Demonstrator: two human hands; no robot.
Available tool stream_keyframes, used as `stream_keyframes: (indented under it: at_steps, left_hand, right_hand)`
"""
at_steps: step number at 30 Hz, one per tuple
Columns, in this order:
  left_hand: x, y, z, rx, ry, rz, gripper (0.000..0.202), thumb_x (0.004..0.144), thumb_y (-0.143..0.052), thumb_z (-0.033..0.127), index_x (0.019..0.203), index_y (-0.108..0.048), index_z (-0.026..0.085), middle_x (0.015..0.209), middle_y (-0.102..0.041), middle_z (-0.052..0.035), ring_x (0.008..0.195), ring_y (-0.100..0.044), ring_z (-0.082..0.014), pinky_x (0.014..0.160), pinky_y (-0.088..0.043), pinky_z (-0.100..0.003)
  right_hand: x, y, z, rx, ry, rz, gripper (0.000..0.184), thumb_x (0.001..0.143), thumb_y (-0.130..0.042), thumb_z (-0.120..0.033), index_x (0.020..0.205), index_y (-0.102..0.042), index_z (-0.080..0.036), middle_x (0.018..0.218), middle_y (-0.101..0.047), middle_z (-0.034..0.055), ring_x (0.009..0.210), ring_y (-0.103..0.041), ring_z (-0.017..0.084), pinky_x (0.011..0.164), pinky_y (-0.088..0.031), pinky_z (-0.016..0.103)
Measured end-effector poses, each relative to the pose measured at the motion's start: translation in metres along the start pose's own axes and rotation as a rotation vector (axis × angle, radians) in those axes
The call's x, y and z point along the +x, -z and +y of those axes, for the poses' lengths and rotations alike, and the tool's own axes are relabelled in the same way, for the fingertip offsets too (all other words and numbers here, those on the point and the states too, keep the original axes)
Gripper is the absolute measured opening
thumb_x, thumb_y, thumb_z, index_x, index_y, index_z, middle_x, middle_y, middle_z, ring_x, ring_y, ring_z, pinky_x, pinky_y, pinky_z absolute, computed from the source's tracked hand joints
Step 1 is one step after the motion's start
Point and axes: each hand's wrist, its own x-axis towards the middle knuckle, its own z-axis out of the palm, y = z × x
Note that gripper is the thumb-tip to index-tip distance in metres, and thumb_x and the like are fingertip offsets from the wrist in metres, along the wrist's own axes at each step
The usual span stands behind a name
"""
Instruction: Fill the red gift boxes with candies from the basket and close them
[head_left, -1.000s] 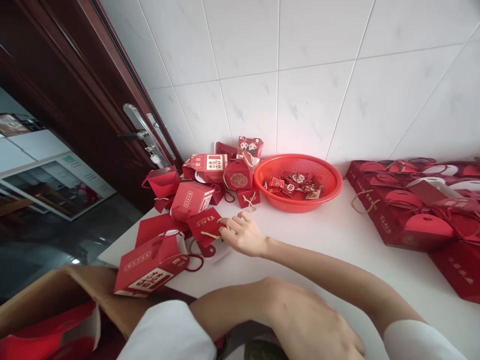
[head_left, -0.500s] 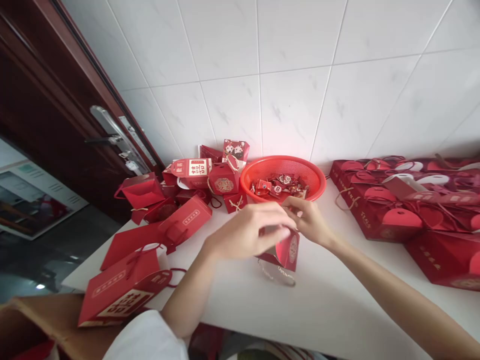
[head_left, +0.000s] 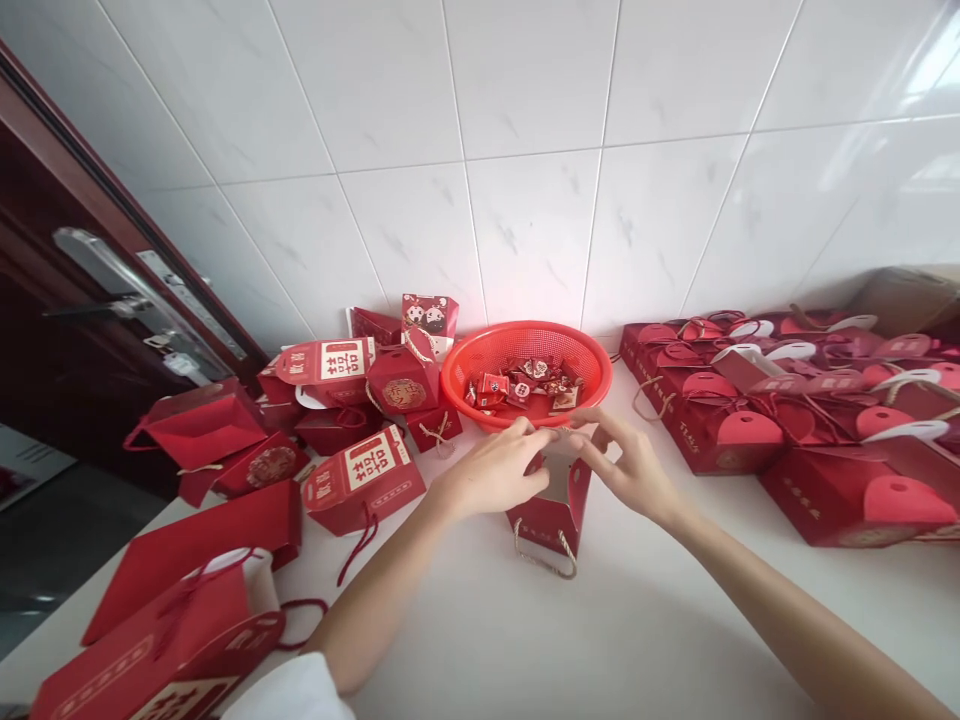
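Observation:
A small red gift bag (head_left: 556, 505) with gold rope handles stands on the white counter (head_left: 570, 640), its mouth held apart. My left hand (head_left: 495, 470) pinches the bag's left top edge. My right hand (head_left: 628, 470) pinches the right top edge. Just behind them sits a red mesh basket (head_left: 525, 345) holding several small red wrapped sweets (head_left: 521, 385).
A heap of red gift boxes and bags (head_left: 360, 400) lies at the left, with larger red bags (head_left: 187, 600) near the front corner. Rows of flat red boxes (head_left: 795, 420) fill the right. A dark door with a metal handle (head_left: 105, 290) stands at far left; white tiled wall behind.
My right hand brought a small red bag from the left pile to the counter's middle. My left hand came up from below to join it, and both now spread the bag's mouth.

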Motion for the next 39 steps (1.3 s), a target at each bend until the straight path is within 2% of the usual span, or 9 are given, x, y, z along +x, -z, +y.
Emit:
stream_keyframes:
  at_steps: [3, 7, 13, 17, 21, 24, 30, 35, 39]
  left_hand:
    - [0.002, 0.004, -0.005, -0.024, -0.015, -0.020, 0.052, 0.085, -0.049, 0.017, 0.134, -0.061, 0.030, 0.109, -0.064, -0.0058, 0.093, -0.066, -0.0231, 0.075, -0.050, -0.027]
    - [0.002, 0.006, -0.015, -0.113, -0.032, -0.086, 0.064, 0.082, -0.044, 0.010, 0.141, -0.055, 0.031, 0.112, -0.066, -0.0040, 0.090, -0.067, -0.0182, 0.076, -0.051, -0.025]
    - [0.002, -0.005, -0.033, -0.060, -0.050, -0.152, 0.067, 0.076, -0.050, 0.007, 0.139, -0.058, 0.028, 0.104, -0.068, -0.0041, 0.095, -0.067, -0.0199, 0.078, -0.052, -0.025]
    - [-0.001, -0.004, -0.019, -0.220, -0.087, 0.032, 0.047, 0.086, -0.049, 0.011, 0.128, -0.064, 0.024, 0.110, -0.069, -0.0055, 0.095, -0.067, -0.0182, 0.084, -0.052, -0.026]
    - [-0.010, -0.005, 0.007, -0.372, -0.125, 0.202, 0.026, 0.094, -0.056, 0.041, 0.105, -0.071, 0.023, 0.107, -0.065, -0.0050, 0.097, -0.066, -0.0186, 0.090, -0.052, -0.029]
    - [-0.017, -0.013, 0.019, -0.286, -0.119, 0.139, 0.027, 0.094, -0.056, 0.046, 0.102, -0.073, 0.026, 0.109, -0.060, -0.0054, 0.099, -0.064, -0.0203, 0.094, -0.051, -0.034]
    - [-0.018, -0.017, 0.015, -0.168, -0.031, -0.061, 0.045, 0.088, -0.060, 0.036, 0.133, -0.059, 0.038, 0.123, -0.053, -0.0061, 0.114, -0.059, -0.0261, 0.096, -0.051, -0.039]
    - [-0.015, -0.005, 0.008, -0.139, -0.002, -0.233, 0.048, 0.076, -0.063, 0.023, 0.124, -0.060, 0.032, 0.123, -0.055, -0.0059, 0.102, -0.063, -0.0261, 0.083, -0.052, -0.035]
    - [-0.012, -0.003, 0.004, -0.182, 0.039, -0.232, 0.044, 0.076, -0.061, 0.023, 0.119, -0.061, 0.030, 0.123, -0.054, -0.0057, 0.102, -0.064, -0.0240, 0.079, -0.051, -0.031]
  right_hand:
    - [-0.006, -0.001, -0.005, -0.160, 0.147, -0.088, 0.026, 0.093, -0.059, -0.036, 0.113, -0.071, -0.026, 0.125, -0.062, 0.0121, 0.087, -0.067, 0.021, 0.075, -0.058, 0.038]
    - [-0.016, 0.004, -0.003, -0.284, 0.028, -0.202, 0.037, 0.086, -0.065, -0.030, 0.124, -0.067, -0.028, 0.140, -0.055, 0.0129, 0.118, -0.063, 0.031, 0.091, -0.056, 0.048]
    - [-0.025, 0.036, 0.006, -0.094, -0.110, -0.339, 0.055, 0.082, -0.066, -0.027, 0.136, -0.058, -0.029, 0.148, -0.050, 0.0104, 0.111, -0.066, 0.026, 0.093, -0.057, 0.043]
    - [-0.028, 0.044, 0.011, 0.068, -0.103, -0.360, 0.053, 0.081, -0.062, -0.019, 0.133, -0.061, -0.031, 0.143, -0.055, 0.0087, 0.105, -0.067, 0.022, 0.088, -0.059, 0.039]
    - [-0.030, 0.033, 0.013, 0.126, -0.115, -0.308, 0.047, 0.083, -0.058, -0.019, 0.129, -0.065, -0.027, 0.141, -0.057, 0.0099, 0.113, -0.065, 0.025, 0.093, -0.057, 0.042]
    - [-0.028, 0.025, 0.010, 0.186, -0.114, -0.251, 0.046, 0.083, -0.053, -0.018, 0.126, -0.067, -0.025, 0.136, -0.061, 0.0104, 0.116, -0.064, 0.026, 0.092, -0.057, 0.041]
    - [-0.026, 0.029, 0.010, 0.196, -0.202, -0.227, 0.047, 0.083, -0.046, -0.018, 0.124, -0.069, -0.025, 0.137, -0.061, 0.0080, 0.125, -0.059, 0.027, 0.097, -0.054, 0.041]
    - [-0.028, 0.031, 0.014, 0.115, -0.195, -0.217, 0.033, 0.089, -0.048, -0.024, 0.113, -0.071, -0.026, 0.136, -0.061, 0.0091, 0.119, -0.062, 0.027, 0.087, -0.057, 0.039]
    - [-0.033, 0.026, 0.003, 0.114, -0.072, -0.281, 0.029, 0.094, -0.058, -0.039, 0.118, -0.070, -0.025, 0.127, -0.064, 0.0108, 0.107, -0.065, 0.023, 0.091, -0.055, 0.037]
